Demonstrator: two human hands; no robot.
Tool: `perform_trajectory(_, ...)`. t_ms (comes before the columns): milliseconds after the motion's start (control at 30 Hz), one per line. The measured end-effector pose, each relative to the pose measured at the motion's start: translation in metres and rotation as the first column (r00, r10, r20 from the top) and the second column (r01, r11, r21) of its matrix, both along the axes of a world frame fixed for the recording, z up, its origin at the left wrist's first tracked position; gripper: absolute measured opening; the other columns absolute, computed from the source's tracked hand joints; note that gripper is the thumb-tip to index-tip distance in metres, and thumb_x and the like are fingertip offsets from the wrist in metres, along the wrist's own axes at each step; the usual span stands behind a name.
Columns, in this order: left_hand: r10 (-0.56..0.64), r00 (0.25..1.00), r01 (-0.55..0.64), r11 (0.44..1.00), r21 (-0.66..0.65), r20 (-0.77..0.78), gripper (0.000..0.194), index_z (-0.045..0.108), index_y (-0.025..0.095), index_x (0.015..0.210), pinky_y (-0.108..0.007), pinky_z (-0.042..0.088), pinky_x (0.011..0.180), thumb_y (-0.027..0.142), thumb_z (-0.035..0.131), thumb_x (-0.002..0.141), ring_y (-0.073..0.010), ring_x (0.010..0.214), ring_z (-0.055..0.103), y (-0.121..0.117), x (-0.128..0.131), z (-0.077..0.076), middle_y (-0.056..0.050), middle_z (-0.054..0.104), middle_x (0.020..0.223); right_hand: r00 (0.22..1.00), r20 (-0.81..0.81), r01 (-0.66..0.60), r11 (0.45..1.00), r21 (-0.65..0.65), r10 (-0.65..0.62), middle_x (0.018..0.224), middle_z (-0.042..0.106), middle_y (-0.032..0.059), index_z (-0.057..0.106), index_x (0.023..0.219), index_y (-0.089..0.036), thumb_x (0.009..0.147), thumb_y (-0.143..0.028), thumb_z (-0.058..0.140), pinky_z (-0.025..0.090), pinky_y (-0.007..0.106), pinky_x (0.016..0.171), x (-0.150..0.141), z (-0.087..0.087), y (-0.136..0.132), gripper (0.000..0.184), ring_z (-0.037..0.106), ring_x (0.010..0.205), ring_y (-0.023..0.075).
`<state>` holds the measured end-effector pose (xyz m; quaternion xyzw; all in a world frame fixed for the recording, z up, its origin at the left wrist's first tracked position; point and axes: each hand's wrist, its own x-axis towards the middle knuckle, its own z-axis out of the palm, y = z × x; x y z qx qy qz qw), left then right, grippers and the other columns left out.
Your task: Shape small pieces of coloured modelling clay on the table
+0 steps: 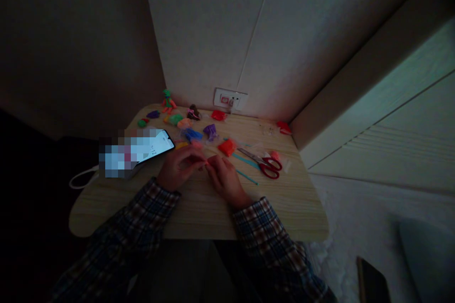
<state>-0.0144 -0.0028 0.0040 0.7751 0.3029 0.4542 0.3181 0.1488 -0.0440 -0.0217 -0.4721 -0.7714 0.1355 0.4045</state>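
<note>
Over the middle of the small wooden table (199,218), my left hand (179,168) and my right hand (225,181) meet fingertip to fingertip. Between them they pinch a small piece of pink modelling clay (206,163), mostly covered by the fingers. Just beyond the hands lie packets of clay: a blue one (192,134), a purple one (210,131) and an orange-red one (226,147). Right of my right hand are a thin blue stick (248,177) and scissors with red handles (270,167). A lit phone (156,147) leans to the left of my left hand.
A green and orange clay figure (168,102) stands at the back left, near a brown clay piece (193,112). Red packets (218,115) lie along the back edge. Behind is a wall with a socket (230,99). A dark flat object (373,281) lies at lower right.
</note>
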Motion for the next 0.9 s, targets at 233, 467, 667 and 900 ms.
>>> perform_trajectory(233, 0.010, 0.999, -0.010, 1.000, -0.008, 0.038, 0.015, 0.065, 0.017, 0.078, -0.024, 0.052, 0.061, 0.032, 0.065, 0.081, -0.0133, 0.064, 0.061, -0.0018, 0.0014, -0.0026, -0.002, 0.066, 0.076, 1.000, 0.010, -0.008, 1.000, -0.007, 0.008, 0.084, 0.065, 0.0058, 0.056, 0.095, -0.022, 0.095, -0.035, 0.037, 0.047, 0.034, 0.071, 0.0004, -0.0008, 0.0008, 0.023, 0.059, 0.073, 0.0186)
perform_trajectory(467, 0.059, 0.998, -0.054, 0.991, 0.124, -0.034, 0.016, 0.066, 0.017, 0.078, -0.025, 0.051, 0.064, 0.033, 0.063, 0.083, -0.0159, 0.073, 0.063, -0.0009, 0.0010, -0.0035, -0.004, 0.067, 0.078, 1.000, 0.009, 0.009, 1.000, -0.001, -0.009, 0.082, 0.064, 0.0047, 0.055, 0.097, -0.022, 0.095, -0.037, 0.037, 0.047, 0.034, 0.070, 0.0019, -0.0023, 0.0015, 0.023, 0.057, 0.071, 0.0176)
perform_trajectory(667, 0.088, 0.992, -0.064, 0.967, 0.246, -0.090, 0.013, 0.065, 0.017, 0.079, -0.025, 0.050, 0.063, 0.029, 0.061, 0.084, -0.0148, 0.068, 0.061, -0.0029, 0.0009, -0.0005, -0.004, 0.067, 0.080, 0.999, 0.013, 0.030, 0.999, -0.010, -0.030, 0.080, 0.063, 0.0045, 0.054, 0.098, -0.023, 0.095, -0.037, 0.038, 0.047, 0.034, 0.070, 0.0015, -0.0007, 0.0019, 0.021, 0.056, 0.070, 0.0183)
perform_trajectory(900, 0.067, 0.990, -0.036, 0.971, 0.237, -0.123, 0.013, 0.061, 0.018, 0.084, -0.024, 0.049, 0.060, 0.031, 0.059, 0.086, -0.0127, 0.063, 0.060, -0.0029, 0.0016, -0.0050, -0.002, 0.064, 0.080, 1.000, 0.010, 0.023, 0.999, 0.023, -0.024, 0.081, 0.063, 0.0056, 0.053, 0.098, -0.021, 0.095, -0.035, 0.037, 0.047, 0.033, 0.069, 0.0021, 0.0000, 0.0018, 0.022, 0.059, 0.072, 0.0181)
